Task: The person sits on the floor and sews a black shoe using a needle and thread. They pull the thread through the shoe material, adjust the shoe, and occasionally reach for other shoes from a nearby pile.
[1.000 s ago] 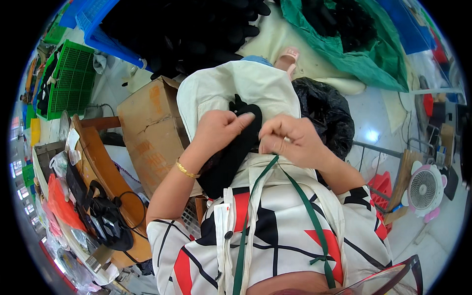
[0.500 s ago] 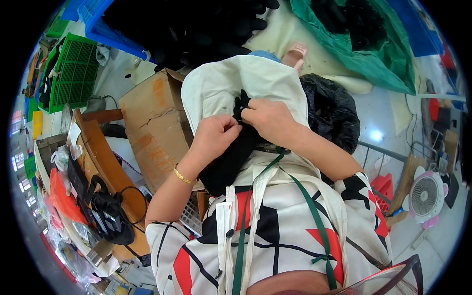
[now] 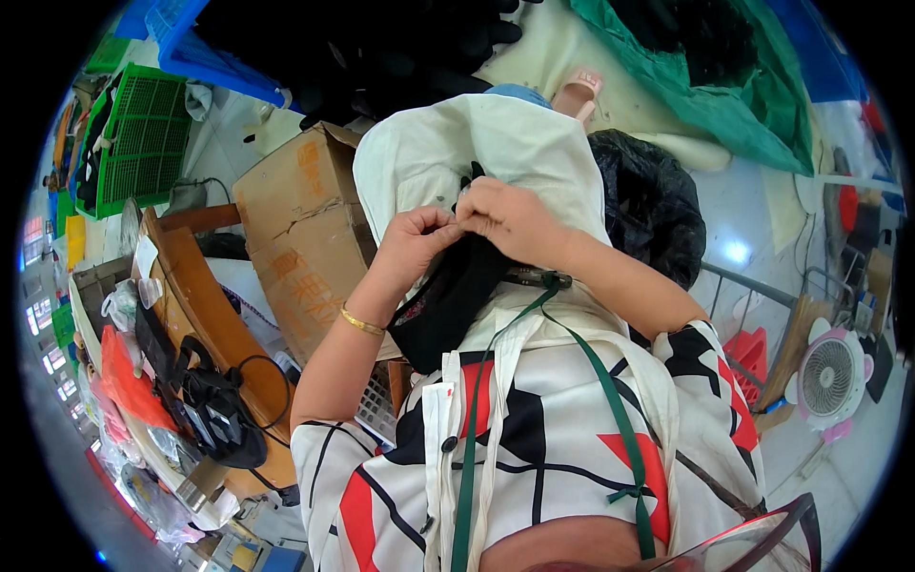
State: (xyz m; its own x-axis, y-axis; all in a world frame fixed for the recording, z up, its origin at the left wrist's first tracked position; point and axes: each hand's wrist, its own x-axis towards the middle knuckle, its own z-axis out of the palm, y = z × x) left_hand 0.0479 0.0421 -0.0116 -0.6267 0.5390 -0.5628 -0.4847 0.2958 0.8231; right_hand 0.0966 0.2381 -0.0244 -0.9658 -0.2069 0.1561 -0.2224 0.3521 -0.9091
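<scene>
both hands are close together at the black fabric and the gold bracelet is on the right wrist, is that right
The wrist is wrong: the head view shows the gold bracelet on the left. Both hands are indeed close together at the black fabric.

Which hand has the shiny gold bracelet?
The left hand: the gold bracelet is around that wrist, while the right hand shows a bare wrist.
</scene>
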